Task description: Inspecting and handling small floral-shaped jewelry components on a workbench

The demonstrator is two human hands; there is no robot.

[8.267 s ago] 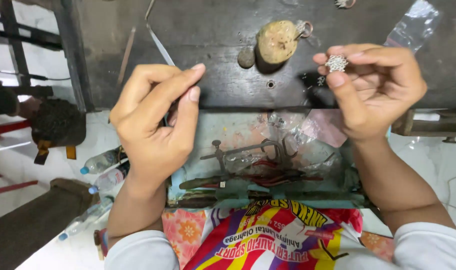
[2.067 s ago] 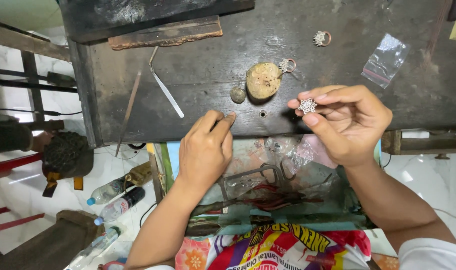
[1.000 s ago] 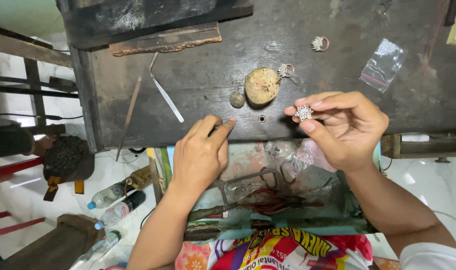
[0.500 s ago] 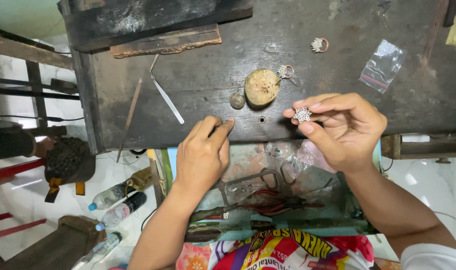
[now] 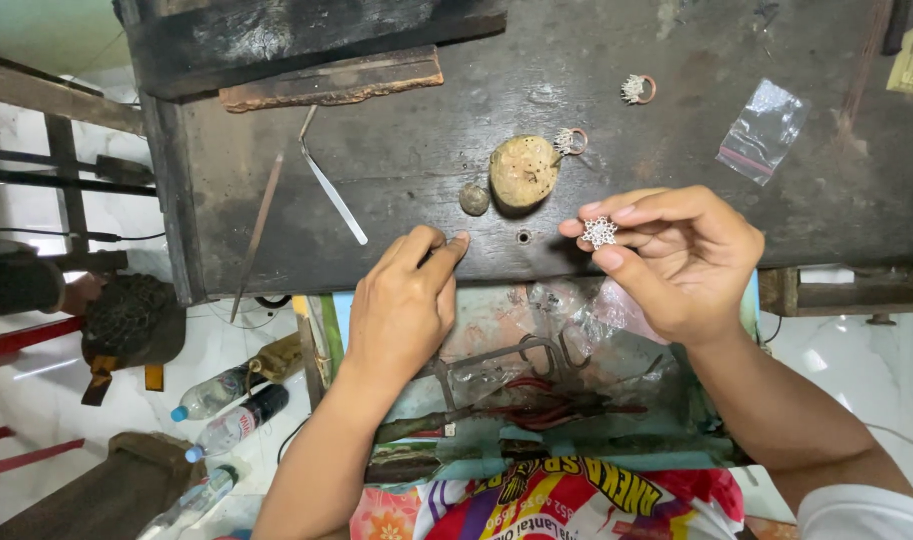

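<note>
Head view: right hand [image 5: 682, 262] pinches a silver ornament [image 5: 600, 232].
Left hand [image 5: 405, 300] curled, fingertips pressing the bench [image 5: 427, 160] edge, holding nothing I can see.

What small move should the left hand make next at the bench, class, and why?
Probably lift its pinched fingertips toward the silver flower-shaped piece. The right hand holds that piece up between thumb and fingers, while the left hand presses on the dark bench, apart from it.
</note>
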